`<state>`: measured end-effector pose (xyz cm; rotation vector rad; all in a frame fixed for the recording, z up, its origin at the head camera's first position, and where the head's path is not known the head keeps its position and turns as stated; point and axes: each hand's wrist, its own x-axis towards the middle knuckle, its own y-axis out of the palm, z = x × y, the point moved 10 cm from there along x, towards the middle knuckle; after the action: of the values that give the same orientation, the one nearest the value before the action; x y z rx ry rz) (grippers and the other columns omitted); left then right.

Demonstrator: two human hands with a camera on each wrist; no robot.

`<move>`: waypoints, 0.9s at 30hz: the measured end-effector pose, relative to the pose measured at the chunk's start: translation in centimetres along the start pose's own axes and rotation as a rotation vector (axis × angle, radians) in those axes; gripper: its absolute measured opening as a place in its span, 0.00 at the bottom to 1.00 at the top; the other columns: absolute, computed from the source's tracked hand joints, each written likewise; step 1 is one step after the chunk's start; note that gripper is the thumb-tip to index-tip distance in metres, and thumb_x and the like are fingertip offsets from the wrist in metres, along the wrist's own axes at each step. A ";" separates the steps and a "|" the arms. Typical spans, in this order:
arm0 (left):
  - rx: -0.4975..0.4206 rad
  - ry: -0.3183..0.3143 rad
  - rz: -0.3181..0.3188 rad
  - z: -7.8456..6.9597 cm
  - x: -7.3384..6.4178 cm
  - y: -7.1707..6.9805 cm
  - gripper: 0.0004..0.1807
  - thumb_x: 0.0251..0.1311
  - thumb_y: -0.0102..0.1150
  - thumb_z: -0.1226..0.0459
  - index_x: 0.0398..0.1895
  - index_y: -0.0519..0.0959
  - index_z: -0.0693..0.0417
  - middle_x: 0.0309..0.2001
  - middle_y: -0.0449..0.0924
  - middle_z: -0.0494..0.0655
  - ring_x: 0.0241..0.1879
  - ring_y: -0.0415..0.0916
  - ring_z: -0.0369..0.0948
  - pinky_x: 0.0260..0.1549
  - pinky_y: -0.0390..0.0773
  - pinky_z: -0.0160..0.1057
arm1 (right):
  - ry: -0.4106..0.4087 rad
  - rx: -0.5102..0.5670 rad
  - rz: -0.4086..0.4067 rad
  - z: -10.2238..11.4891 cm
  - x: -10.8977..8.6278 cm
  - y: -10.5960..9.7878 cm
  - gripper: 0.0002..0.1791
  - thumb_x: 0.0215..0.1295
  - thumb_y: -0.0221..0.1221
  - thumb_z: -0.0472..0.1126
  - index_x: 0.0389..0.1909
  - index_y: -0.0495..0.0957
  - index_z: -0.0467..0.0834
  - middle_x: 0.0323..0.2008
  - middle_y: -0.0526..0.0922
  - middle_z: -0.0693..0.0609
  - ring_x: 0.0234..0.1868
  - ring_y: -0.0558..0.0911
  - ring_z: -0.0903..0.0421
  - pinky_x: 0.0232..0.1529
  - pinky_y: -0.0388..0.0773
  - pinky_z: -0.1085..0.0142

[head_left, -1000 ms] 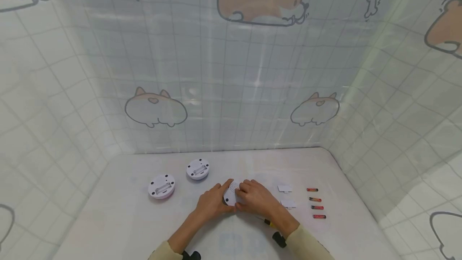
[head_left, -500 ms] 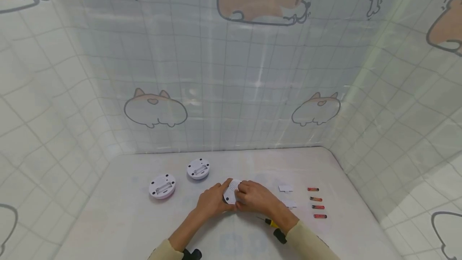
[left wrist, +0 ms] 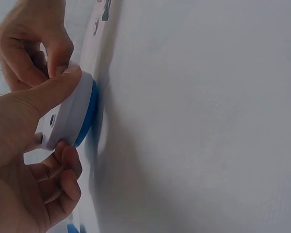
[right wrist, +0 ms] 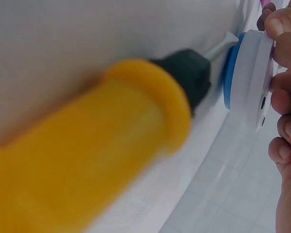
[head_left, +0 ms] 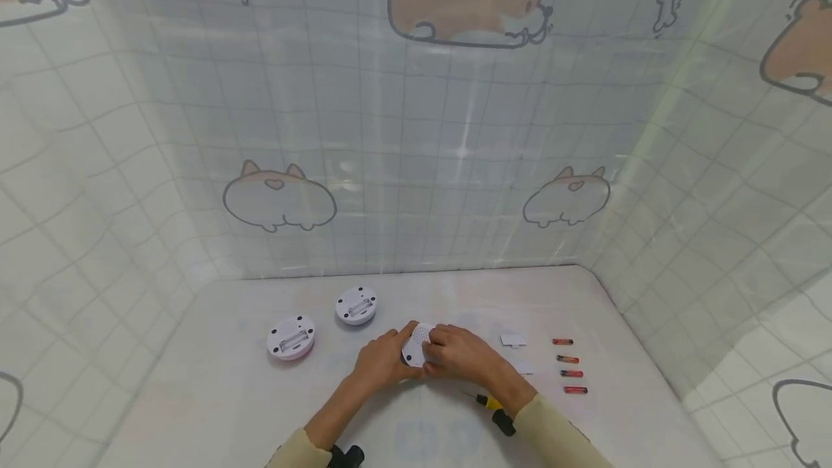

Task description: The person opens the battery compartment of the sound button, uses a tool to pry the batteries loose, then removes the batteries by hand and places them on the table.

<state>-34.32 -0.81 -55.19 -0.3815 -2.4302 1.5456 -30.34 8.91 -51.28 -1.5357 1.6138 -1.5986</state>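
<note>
My left hand (head_left: 383,361) grips a round white device (head_left: 413,354) by its edge, thumb and fingers spread around the rim. Its underside faces up, showing small holes and dark feet; a blue band (left wrist: 88,116) runs around the bottom edge, close over the table. From the other side my right hand (head_left: 458,356) bends its fingers over the device's face, thumb at the near edge. The part of the face under those fingers is hidden. Below the right forearm lies a yellow-handled screwdriver (head_left: 492,404), large and blurred in the right wrist view.
Two similar round devices, one nearer (head_left: 291,338) and one farther (head_left: 356,305), lie upside down with bare battery slots. On the right are a white battery cover (head_left: 513,340), a second cover (head_left: 523,367) partly behind the forearm, and a column of several red batteries (head_left: 568,360).
Both hands stay on the device in nearly the same place. The right hand shifts only slightly, and its forearm covers more of the nearer battery cover.
</note>
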 end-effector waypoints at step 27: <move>-0.066 0.008 0.091 0.6 1.1 0.1 0.53 0.46 0.75 0.40 0.75 0.66 0.49 0.48 0.82 0.54 0.36 0.73 0.42 0.32 0.75 0.47 | -0.104 0.024 -0.010 -0.5 0.7 0.0 0.09 0.61 0.68 0.51 0.27 0.82 0.51 0.23 0.68 0.60 0.25 0.62 0.68 0.27 0.61 0.80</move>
<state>-35.56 -0.88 -55.41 -0.5169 -2.4953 1.4987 -30.96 8.55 -50.88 -1.5889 1.5287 -1.5117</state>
